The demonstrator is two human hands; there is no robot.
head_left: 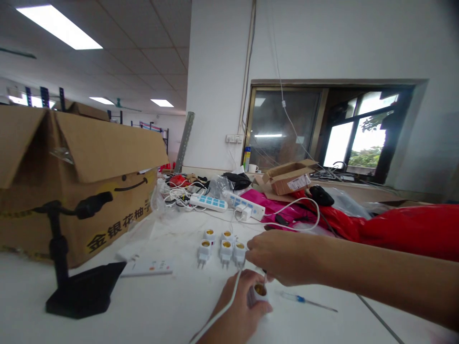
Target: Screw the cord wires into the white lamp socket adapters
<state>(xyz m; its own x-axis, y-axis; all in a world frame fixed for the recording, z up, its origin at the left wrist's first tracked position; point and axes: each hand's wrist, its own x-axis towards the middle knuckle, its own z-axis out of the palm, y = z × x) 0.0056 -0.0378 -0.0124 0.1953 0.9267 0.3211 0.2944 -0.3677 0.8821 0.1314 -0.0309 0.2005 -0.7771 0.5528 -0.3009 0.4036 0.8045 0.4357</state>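
My left hand (238,303) is closed around a white plug-in lamp socket (260,289), its brass-coloured threaded mouth facing up. Above it, my right hand (272,255) is closed on a screwdriver (264,278). Only the thin metal shaft shows, reaching down into the socket's mouth; the handle is hidden in my fist. Just beyond my hands, several similar lamp sockets (225,244) stand grouped on the white table, some with plug pins toward me. Another screwdriver (298,298), with a clear and blue handle, lies to the right of the held socket.
A white cable (233,296) passes over my left forearm. On the left are a large cardboard box (118,210), a black stand (82,291) and a flat white box (150,268). Power strips (208,202), tangled cords, a small carton (289,179) and red plastic (405,224) lie behind.
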